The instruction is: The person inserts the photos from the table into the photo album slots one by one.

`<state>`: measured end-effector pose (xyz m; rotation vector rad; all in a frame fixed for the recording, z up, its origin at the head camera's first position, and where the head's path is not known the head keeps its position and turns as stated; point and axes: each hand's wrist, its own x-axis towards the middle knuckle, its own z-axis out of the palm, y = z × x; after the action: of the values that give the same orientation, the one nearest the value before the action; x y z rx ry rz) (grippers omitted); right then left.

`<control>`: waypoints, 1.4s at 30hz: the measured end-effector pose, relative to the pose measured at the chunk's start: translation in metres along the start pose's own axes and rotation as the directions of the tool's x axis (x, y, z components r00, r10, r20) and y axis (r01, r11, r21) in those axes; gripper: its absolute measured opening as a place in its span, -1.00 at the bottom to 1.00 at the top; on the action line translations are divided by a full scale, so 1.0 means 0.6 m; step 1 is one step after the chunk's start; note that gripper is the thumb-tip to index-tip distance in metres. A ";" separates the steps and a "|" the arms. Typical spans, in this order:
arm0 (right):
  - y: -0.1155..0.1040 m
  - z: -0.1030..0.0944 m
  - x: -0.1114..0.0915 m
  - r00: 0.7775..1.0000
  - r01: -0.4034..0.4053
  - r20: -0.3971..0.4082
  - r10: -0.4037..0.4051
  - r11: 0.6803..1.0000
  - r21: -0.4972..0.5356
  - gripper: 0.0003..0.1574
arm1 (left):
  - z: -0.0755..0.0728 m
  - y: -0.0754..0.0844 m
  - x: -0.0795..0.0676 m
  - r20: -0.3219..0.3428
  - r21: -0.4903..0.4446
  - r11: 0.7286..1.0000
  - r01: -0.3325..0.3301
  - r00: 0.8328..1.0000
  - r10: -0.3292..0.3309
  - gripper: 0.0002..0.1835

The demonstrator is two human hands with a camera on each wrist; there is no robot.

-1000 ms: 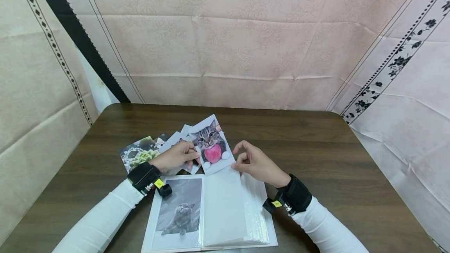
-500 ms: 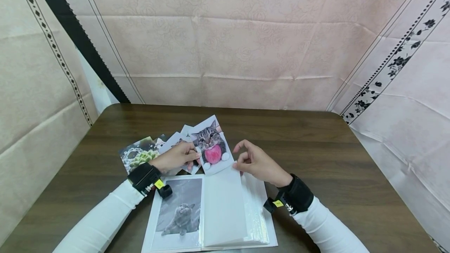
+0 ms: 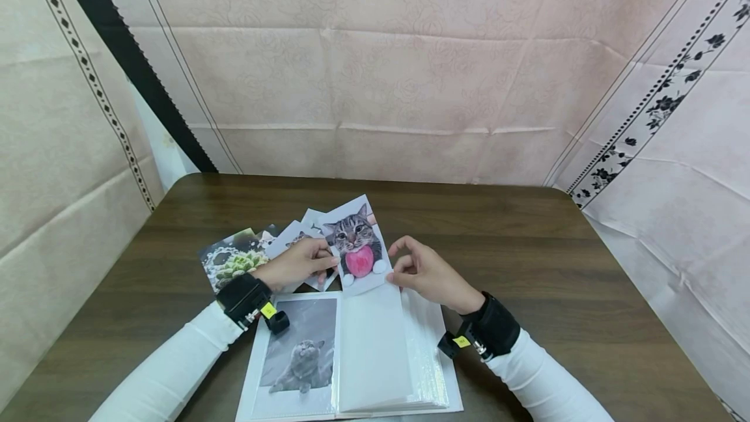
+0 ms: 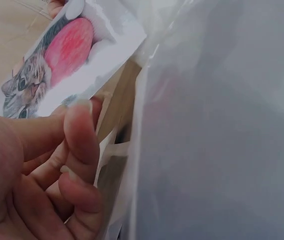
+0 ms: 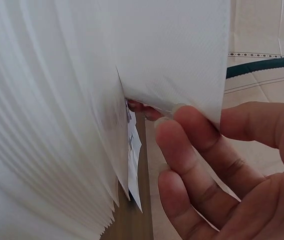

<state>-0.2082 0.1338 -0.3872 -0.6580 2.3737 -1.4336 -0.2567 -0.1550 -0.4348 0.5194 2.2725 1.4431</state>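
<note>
An open photo album [image 3: 375, 350] lies at the front of the table, a grey kitten picture on its left page. My left hand [image 3: 301, 262] pinches a photo of a tabby cat with a pink heart [image 3: 357, 246] by its left edge. The photo's lower edge overlaps the top of a white album sleeve [image 3: 375, 344]. My right hand [image 3: 430, 275] pinches the top outer corner of that sleeve; in the right wrist view the fingers [image 5: 191, 125] grip the sleeve page [image 5: 176, 45]. The left wrist view shows the photo's lower corner close to the clear sleeve's edge.
Several loose photos lie fanned behind the left hand, among them one of a green succulent [image 3: 237, 259]. More clear album pages [image 5: 47, 110] hang stacked beside the held sleeve. The brown table [image 3: 556, 279] ends at a pale cloth backdrop [image 3: 375, 83].
The left hand has shifted slightly right with the cat photo, which stands a little more upright over the sleeve's top. The right hand stays almost still at the sleeve corner.
</note>
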 end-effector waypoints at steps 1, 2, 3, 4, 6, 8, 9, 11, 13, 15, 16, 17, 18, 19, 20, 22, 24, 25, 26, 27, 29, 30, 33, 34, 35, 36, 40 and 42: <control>0.000 0.000 0.000 1.000 0.000 -0.003 0.000 1.000 -0.002 -0.48 | 0.001 0.001 0.000 -0.006 -0.001 1.000 -0.001 1.000 0.001 -0.76; 0.000 0.000 0.000 1.000 0.000 -0.005 0.000 1.000 -0.004 -0.47 | 0.002 0.002 0.001 -0.014 -0.002 1.000 -0.002 1.000 0.002 -0.74; 0.001 0.001 0.000 1.000 0.001 -0.007 -0.001 1.000 -0.008 -0.46 | 0.003 0.003 0.002 -0.027 -0.009 1.000 -0.001 1.000 0.001 -0.68; 0.001 0.001 0.000 1.000 0.002 -0.009 -0.002 1.000 -0.011 -0.46 | 0.003 0.004 0.002 -0.045 -0.013 1.000 0.002 0.999 -0.003 -0.59; 0.002 0.001 -0.001 1.000 0.004 -0.010 -0.004 1.000 -0.015 -0.45 | 0.004 0.006 0.002 -0.084 -0.037 0.999 0.006 0.996 -0.010 -0.40; 0.003 0.002 0.000 1.000 0.003 -0.009 -0.003 1.000 -0.019 -0.44 | 0.004 0.007 0.003 -0.121 -0.073 0.997 -0.009 0.993 0.000 -0.24; 0.003 0.002 0.000 1.000 0.002 -0.008 -0.003 1.000 -0.020 -0.44 | 0.004 0.007 0.004 -0.142 -0.086 0.996 -0.013 0.990 0.001 -0.16; 0.004 0.002 0.000 1.000 0.001 -0.005 -0.001 1.000 -0.018 -0.44 | 0.003 0.007 0.006 -0.165 -0.107 0.994 -0.032 0.986 0.014 -0.13; 0.004 0.003 0.000 1.000 0.001 -0.004 -0.001 1.000 -0.019 -0.44 | 0.003 0.007 0.008 -0.176 -0.115 0.992 -0.054 0.984 0.033 -0.11; 0.003 0.002 0.000 1.000 0.001 -0.002 -0.001 1.000 -0.018 -0.44 | 0.004 0.008 0.009 -0.180 -0.114 0.992 -0.054 0.983 0.033 -0.12; 0.002 0.002 0.000 1.000 0.002 -0.001 -0.002 1.000 -0.017 -0.44 | 0.004 0.009 0.009 -0.176 -0.113 0.992 -0.060 0.984 0.039 -0.14; 0.002 0.002 0.000 1.000 0.002 -0.001 -0.002 1.000 -0.017 -0.44 | 0.004 0.010 0.008 -0.173 -0.109 0.992 -0.062 0.984 0.042 -0.16; 0.002 0.002 0.000 1.000 0.002 0.000 -0.002 1.000 -0.016 -0.44 | 0.004 0.010 0.008 -0.171 -0.104 0.993 -0.061 0.984 0.043 -0.18; 0.002 0.002 0.000 1.000 0.002 0.002 -0.002 1.000 -0.016 -0.44 | 0.004 0.010 0.009 -0.168 -0.098 0.993 -0.061 0.985 0.044 -0.20; 0.002 0.002 0.000 1.000 0.002 0.003 -0.002 1.000 -0.015 -0.44 | 0.004 0.010 0.009 -0.167 -0.094 0.994 -0.061 0.985 0.044 -0.22; 0.002 0.002 0.000 1.000 0.002 0.004 -0.002 1.000 -0.012 -0.45 | 0.004 0.009 0.009 -0.165 -0.088 0.995 -0.056 0.985 0.041 -0.24; 0.003 0.003 0.000 1.000 0.001 0.005 -0.001 1.000 -0.008 -0.44 | 0.003 0.007 0.010 -0.165 -0.087 0.995 -0.047 0.986 0.032 -0.26; 0.003 0.003 0.000 1.000 0.001 0.005 -0.001 1.000 -0.007 -0.44 | 0.003 0.007 0.010 -0.164 -0.089 0.995 -0.045 0.986 0.030 -0.27; 0.003 0.003 0.000 1.000 0.000 0.005 0.000 1.000 -0.005 -0.44 | 0.003 0.006 0.010 -0.164 -0.088 0.995 -0.044 0.986 0.029 -0.28; 0.003 0.004 0.000 1.000 0.000 0.005 0.000 1.000 -0.003 -0.44 | 0.002 0.006 0.010 -0.163 -0.088 0.995 -0.043 0.986 0.028 -0.28; 0.002 0.004 0.000 1.000 0.000 0.004 0.000 1.000 0.000 -0.44 | 0.002 0.006 0.009 -0.162 -0.083 0.995 -0.046 0.986 0.032 -0.29; 0.001 0.004 -0.001 1.000 -0.001 0.002 0.001 1.000 0.000 -0.44 | 0.003 0.006 0.009 -0.160 -0.080 0.996 -0.048 0.987 0.035 -0.29; -0.001 0.005 -0.002 1.000 -0.002 -0.003 0.002 1.000 0.002 -0.44 | 0.003 0.007 0.008 -0.153 -0.073 0.996 -0.053 0.987 0.042 -0.31; -0.002 0.005 -0.002 1.000 -0.002 -0.005 0.002 1.000 0.002 -0.44 | 0.004 0.007 0.008 -0.150 -0.070 0.996 -0.054 0.988 0.042 -0.32; -0.003 0.005 -0.002 1.000 -0.003 -0.007 0.003 1.000 0.003 -0.44 | 0.004 0.007 0.007 -0.148 -0.068 0.996 -0.053 0.988 0.043 -0.32; -0.003 0.005 -0.003 1.000 -0.004 -0.010 0.004 1.000 0.003 -0.44 | 0.004 0.007 0.007 -0.148 -0.070 0.996 -0.051 0.988 0.041 -0.32; -0.003 0.006 -0.003 1.000 -0.004 -0.022 0.004 1.000 0.002 -0.43 | 0.006 0.007 0.006 -0.146 -0.070 0.996 -0.055 0.988 0.044 -0.33; -0.002 0.006 -0.003 1.000 -0.006 -0.027 0.006 1.000 0.003 -0.42 | 0.007 0.007 0.006 -0.146 -0.076 0.996 -0.056 0.988 0.044 -0.33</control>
<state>-0.2047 0.1314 -0.3881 -0.6337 2.3912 -1.4526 -0.2572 -0.1485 -0.4328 0.4646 2.3151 1.6370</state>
